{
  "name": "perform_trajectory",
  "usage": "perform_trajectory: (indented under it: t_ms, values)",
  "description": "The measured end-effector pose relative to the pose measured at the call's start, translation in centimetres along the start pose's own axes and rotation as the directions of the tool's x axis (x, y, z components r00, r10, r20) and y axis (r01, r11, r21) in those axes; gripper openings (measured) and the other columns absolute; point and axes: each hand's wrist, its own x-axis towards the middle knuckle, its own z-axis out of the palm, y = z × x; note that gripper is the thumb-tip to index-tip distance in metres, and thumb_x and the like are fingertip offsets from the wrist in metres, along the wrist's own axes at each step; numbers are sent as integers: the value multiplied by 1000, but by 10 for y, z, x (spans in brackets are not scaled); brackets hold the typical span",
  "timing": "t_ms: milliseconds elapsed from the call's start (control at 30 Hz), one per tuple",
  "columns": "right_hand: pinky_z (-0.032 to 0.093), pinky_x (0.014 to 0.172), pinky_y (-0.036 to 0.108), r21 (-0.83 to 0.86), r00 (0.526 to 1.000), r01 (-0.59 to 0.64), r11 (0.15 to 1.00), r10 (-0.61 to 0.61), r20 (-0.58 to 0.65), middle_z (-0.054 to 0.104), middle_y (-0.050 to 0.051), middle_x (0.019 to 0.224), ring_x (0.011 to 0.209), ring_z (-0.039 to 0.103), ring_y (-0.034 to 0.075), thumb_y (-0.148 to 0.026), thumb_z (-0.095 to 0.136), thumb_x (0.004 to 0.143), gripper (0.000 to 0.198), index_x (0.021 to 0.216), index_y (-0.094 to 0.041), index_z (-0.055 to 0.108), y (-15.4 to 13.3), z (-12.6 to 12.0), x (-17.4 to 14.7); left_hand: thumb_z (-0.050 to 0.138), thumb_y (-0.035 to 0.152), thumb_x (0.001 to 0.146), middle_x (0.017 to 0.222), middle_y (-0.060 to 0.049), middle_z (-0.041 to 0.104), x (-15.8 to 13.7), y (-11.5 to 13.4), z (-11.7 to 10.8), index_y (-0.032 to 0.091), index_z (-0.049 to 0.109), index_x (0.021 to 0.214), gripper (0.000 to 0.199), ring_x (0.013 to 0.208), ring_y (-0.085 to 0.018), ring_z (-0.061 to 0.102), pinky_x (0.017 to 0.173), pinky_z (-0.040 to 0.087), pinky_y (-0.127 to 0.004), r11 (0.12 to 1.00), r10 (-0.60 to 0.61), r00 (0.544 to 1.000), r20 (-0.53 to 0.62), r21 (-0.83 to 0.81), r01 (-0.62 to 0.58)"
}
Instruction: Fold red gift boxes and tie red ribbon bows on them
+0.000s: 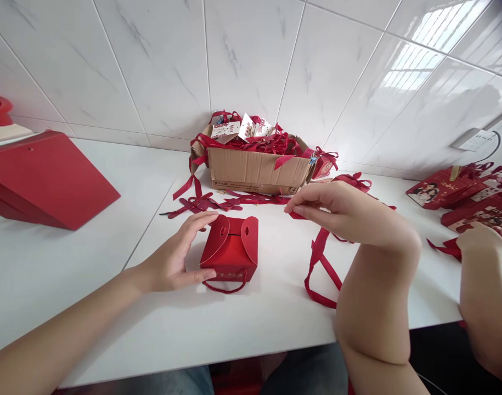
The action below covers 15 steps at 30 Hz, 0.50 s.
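Observation:
A small red gift box [230,249] with folded top flaps and a red rope handle [225,291] sits upright on the white table [160,340]. Against its left side is my left hand [172,258], thumb on the front face and fingers at the rear left corner, steadying it. To the right of the box, raised above the table, my right hand [337,211] pinches a red ribbon [316,263]. This ribbon hangs down in a loop, partly behind my right forearm.
Behind the box stands a cardboard carton [254,167] full of red ribbons and white tags. Red ribbon bows [201,204] lie before it. A large red box [53,175] is at left. Printed red gift boxes [444,186] and another person's hand [481,241] are at right.

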Motion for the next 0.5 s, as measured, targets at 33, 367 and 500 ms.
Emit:
perform_trajectory:
  t_ms: [33,367,500]
  values:
    - [44,60,27,8,1000,16,1000,-16,14,67,1,82,73,61,14,-21,48,88,19,88,-22,67,0,1,1,68,42,79,152,-13,33,0,-1,-1,30,21,150,86,139,-34,34,107,45,-48,1000,9,1000,12,9,-9]
    - [36,55,23,78,969,-1,997,-18,247,60,-4,70,62,51,11,-14,45,87,12,96,-22,46,-8,25,24,65,41,83,152,-14,30,1,-1,-3,28,19,150,83,140,-34,32,109,42,-48,999,33,999,37,22,-34]
    - [34,55,23,83,956,-9,997,-15,293,58,-3,73,61,47,11,-15,44,86,9,88,-22,40,-7,36,34,64,42,83,152,-14,30,1,-1,-3,28,18,150,82,140,-34,32,110,41,-49,999,43,998,39,25,-44]
